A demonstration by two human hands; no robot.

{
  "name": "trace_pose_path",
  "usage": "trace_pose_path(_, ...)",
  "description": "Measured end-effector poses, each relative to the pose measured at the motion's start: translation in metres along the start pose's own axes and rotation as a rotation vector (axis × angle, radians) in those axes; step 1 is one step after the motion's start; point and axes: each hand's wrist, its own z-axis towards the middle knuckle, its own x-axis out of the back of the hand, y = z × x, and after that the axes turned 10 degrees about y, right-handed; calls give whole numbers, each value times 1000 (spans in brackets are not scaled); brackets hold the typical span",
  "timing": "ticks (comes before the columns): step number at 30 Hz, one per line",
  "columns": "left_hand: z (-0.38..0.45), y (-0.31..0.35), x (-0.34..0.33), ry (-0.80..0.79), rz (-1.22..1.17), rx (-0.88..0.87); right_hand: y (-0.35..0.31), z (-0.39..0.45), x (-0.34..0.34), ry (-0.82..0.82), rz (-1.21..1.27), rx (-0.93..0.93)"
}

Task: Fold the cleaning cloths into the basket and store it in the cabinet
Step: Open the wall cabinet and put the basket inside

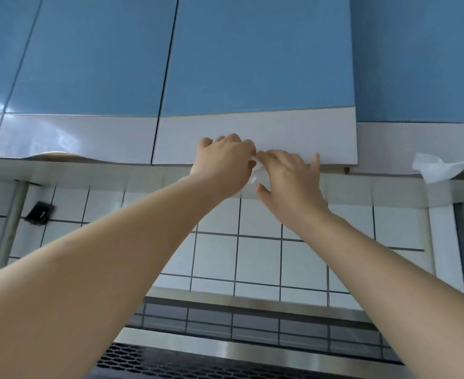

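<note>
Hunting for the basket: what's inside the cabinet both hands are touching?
Nothing shows; the cabinet door is nearly shut, both hands at its lower edge, hiding the inside.

Your single head camera tilts upward from below, close to the blue-and-white wall cabinet door (255, 77), with the tiled wall (261, 258) beneath and both forearms reaching up from the bottom corners.

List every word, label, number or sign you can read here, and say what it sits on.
No readable text anywhere in this view.
The small black box on the tiled wall carries a pale mark, too small and blurred to read.
The blue cabinet doors are plain, without labels.
</note>
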Motion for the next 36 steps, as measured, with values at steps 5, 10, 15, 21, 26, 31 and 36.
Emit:
trace_pose_path(5,-5,-11,38,88,-47,-11,-26,-13,26,320,231,197)
trace_pose_path(10,-12,-37,82,118,-73,-65,-60,-31,48,179,781,-26)
trace_pose_path(15,-23,-73,112,177,-116,-126,-104,-10,59,251,1240,-395)
trace_pose_path(21,-43,-126,148,136,-219,10,-182,11,68,263,1358,-257)
trace_pose_path(26,-63,-165,161,130,-310,180,-237,21,60,192,1141,-157)
trace_pose_path(31,-67,-188,153,195,-337,223,-272,24,48,244,1006,-160)
trace_pose_path(36,-69,-191,153,183,-460,141,-273,22,38,296,985,-155)
